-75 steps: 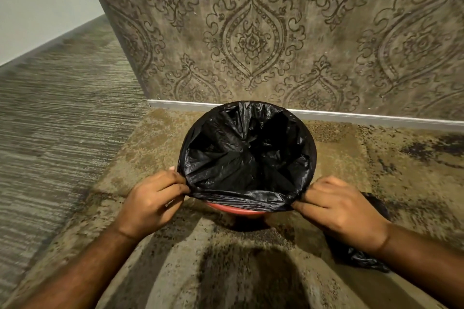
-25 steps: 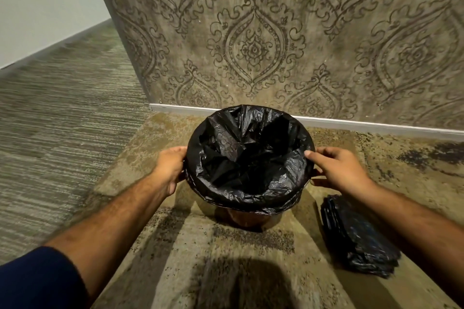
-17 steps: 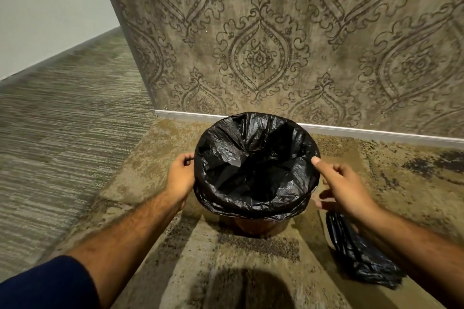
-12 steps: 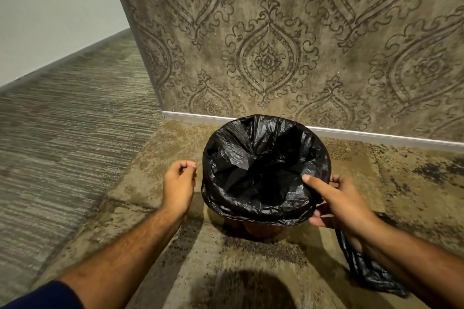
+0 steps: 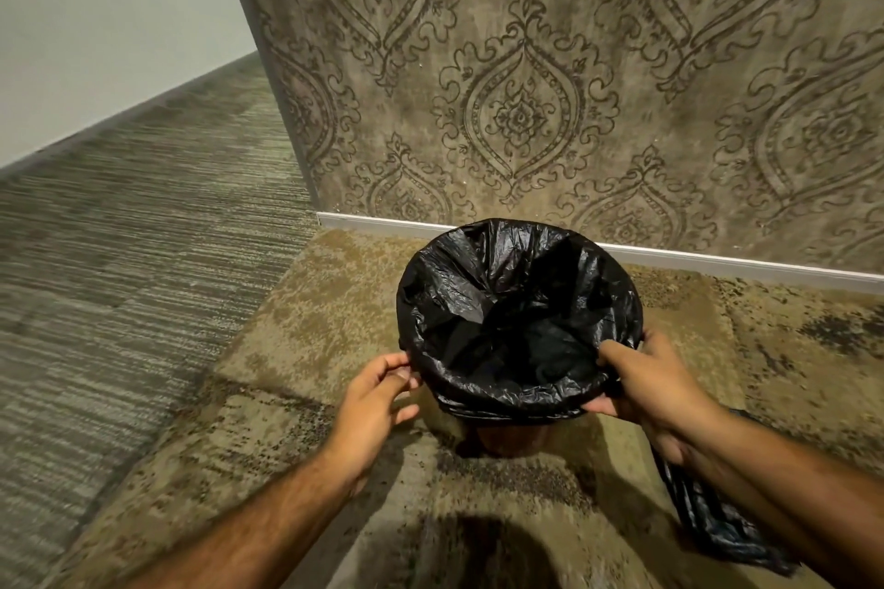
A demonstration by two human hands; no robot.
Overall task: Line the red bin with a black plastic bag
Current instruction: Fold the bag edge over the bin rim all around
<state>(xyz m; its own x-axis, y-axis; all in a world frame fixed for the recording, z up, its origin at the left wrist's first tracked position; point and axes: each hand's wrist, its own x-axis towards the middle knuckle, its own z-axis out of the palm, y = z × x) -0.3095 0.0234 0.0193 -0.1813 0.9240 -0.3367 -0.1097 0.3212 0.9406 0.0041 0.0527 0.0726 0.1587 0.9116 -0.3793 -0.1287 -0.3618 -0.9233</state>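
Here, both hands' grips closed on the black bag (image 5: 519, 325) hem: left hand (image 5: 378, 397) pinching, right hand (image 5: 646, 378) clasping (thumb inside).

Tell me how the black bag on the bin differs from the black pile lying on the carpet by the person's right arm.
The black bag is opened out, its mouth folded over the bin rim; the black pile lies flat and bunched on the carpet. Both hands grip the bag: the left hand and the right hand. Nothing holds the pile, partly hidden behind the right arm. Both are shiny, crinkled black plastic.
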